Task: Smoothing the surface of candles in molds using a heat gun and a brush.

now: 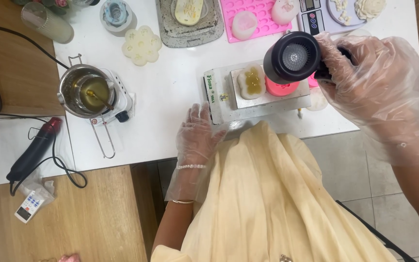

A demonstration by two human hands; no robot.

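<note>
Here the gloved right hand (pixel 364 82) is clamped around a black heat gun (pixel 294 57) above the filled white mould (pixel 251 82), while the left hand (pixel 197 133) rests open and flat beside the scale (pixel 219 104).

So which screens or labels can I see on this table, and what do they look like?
Scale label: narrow white strip with green lettering, on the left edge of the scale by the left hand.
Scale display: small dark screen, top right.
Remote: white, small grey screen, lower left in a clear bag.
</note>
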